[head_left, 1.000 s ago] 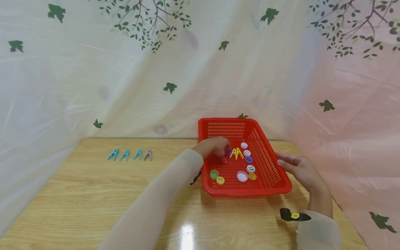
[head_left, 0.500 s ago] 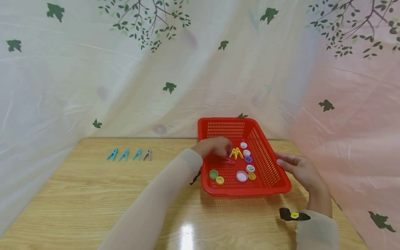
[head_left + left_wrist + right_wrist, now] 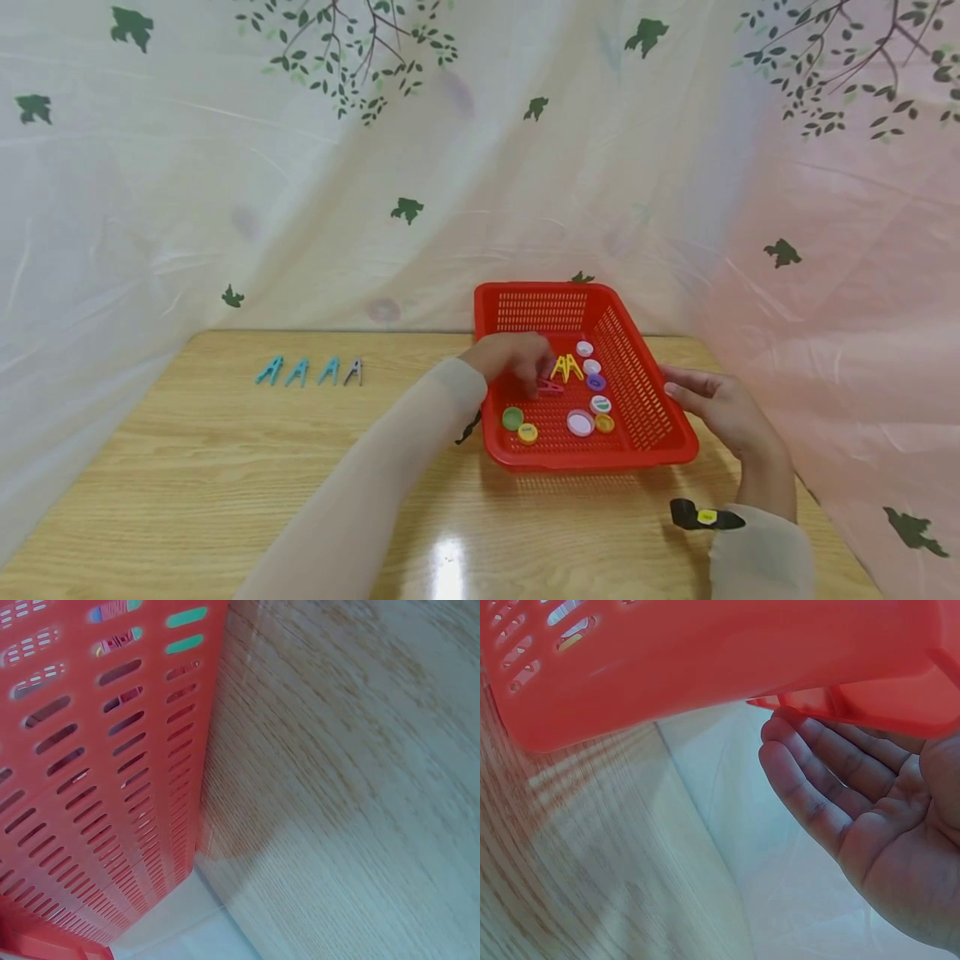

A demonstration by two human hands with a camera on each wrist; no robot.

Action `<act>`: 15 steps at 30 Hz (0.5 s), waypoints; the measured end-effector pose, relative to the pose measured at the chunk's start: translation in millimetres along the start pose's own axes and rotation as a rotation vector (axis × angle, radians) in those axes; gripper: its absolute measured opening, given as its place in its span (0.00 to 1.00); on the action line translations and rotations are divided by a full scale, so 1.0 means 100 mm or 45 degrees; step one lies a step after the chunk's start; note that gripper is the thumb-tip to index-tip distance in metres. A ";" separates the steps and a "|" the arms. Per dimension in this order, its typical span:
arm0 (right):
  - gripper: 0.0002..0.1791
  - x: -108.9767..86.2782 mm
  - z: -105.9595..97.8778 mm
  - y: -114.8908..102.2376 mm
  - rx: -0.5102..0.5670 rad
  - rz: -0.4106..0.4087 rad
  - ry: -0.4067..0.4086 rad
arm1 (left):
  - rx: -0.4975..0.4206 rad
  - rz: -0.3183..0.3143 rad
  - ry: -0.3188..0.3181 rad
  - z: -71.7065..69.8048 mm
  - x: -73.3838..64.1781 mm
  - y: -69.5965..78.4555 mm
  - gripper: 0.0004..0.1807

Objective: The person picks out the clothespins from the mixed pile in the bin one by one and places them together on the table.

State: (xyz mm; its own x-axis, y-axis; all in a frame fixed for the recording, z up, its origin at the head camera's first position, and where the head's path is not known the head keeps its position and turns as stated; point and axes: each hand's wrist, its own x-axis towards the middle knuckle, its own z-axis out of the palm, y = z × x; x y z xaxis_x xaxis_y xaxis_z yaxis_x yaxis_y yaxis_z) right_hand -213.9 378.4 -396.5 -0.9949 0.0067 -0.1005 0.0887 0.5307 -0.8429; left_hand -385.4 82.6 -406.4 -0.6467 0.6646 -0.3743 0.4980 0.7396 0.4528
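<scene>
My left hand (image 3: 521, 358) reaches over the left wall into a red plastic basket (image 3: 592, 460), fingers pointing down. Its fingertips are at the left end of a pink clothespin (image 3: 552, 387); their grip is hidden. Two yellow clothespins (image 3: 567, 367) lie just right of this hand, with a purple one mostly hidden behind its fingers. The left wrist view shows only the basket's slotted side wall (image 3: 97, 787). At the basket's right side, my right hand (image 3: 720, 408) holds the rim, its fingers (image 3: 802, 780) extended under the edge and its thumb close against it.
Several bottle caps lie in the basket, among them a green cap (image 3: 513, 418), a yellow cap (image 3: 527, 433) and a purple cap (image 3: 596, 382). Left on the wooden table (image 3: 300, 467), three teal clothespins (image 3: 302, 372) and a grey one (image 3: 354, 371) form a row. A printed curtain (image 3: 322, 225) hangs behind.
My left fingers have shifted slightly down toward the pink clothespin, which shows more fully than a second ago. The purple clothespin has become mostly covered. My right hand stays at the rim.
</scene>
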 end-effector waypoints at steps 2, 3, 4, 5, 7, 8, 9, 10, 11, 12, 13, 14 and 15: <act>0.36 0.01 0.00 0.00 -0.001 -0.019 -0.002 | 0.011 0.001 0.003 0.01 0.00 -0.01 0.18; 0.36 0.01 0.01 0.00 -0.002 -0.027 -0.004 | 0.017 0.003 0.004 0.01 0.01 -0.01 0.18; 0.35 0.01 0.01 0.01 -0.002 -0.034 -0.006 | 0.023 0.006 0.007 0.01 0.01 -0.01 0.18; 0.35 0.01 0.01 0.01 0.000 -0.037 -0.006 | 0.024 0.008 0.007 0.01 0.01 -0.02 0.18; 0.35 0.01 0.01 0.01 0.003 -0.045 -0.008 | 0.036 0.012 0.011 0.01 0.00 -0.02 0.17; 0.35 0.01 0.01 0.01 0.002 -0.045 -0.008 | 0.045 0.015 0.014 0.01 0.00 -0.02 0.17; 0.35 0.01 0.01 0.01 0.002 -0.044 -0.008 | 0.053 0.017 0.016 0.01 0.00 -0.02 0.17; 0.35 0.01 0.01 0.01 0.000 -0.035 -0.007 | 0.070 0.025 0.018 0.01 -0.01 -0.02 0.16; 0.36 0.01 0.01 0.00 0.001 -0.026 -0.007 | 0.088 0.032 0.020 0.01 -0.01 -0.02 0.16; 0.36 0.01 0.01 0.00 0.000 -0.017 -0.006 | 0.106 0.038 0.019 0.01 -0.01 -0.01 0.15; 0.36 0.00 0.01 0.00 -0.001 -0.008 -0.005 | 0.122 0.046 0.021 0.02 -0.02 -0.01 0.14; 0.37 0.00 0.01 -0.01 -0.003 0.002 -0.005 | 0.136 0.055 0.023 0.01 -0.02 -0.01 0.14; 0.37 0.00 0.01 -0.01 -0.002 0.013 -0.004 | 0.144 0.059 0.024 0.01 -0.02 0.00 0.13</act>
State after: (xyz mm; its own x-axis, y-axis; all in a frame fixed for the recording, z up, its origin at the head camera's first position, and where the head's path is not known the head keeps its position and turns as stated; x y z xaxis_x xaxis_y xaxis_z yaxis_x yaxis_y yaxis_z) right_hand -213.7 376.9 -396.2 -0.9938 0.0097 -0.1110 0.0991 0.5319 -0.8410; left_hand -383.7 81.1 -407.0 -0.6316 0.6970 -0.3396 0.5890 0.7162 0.3744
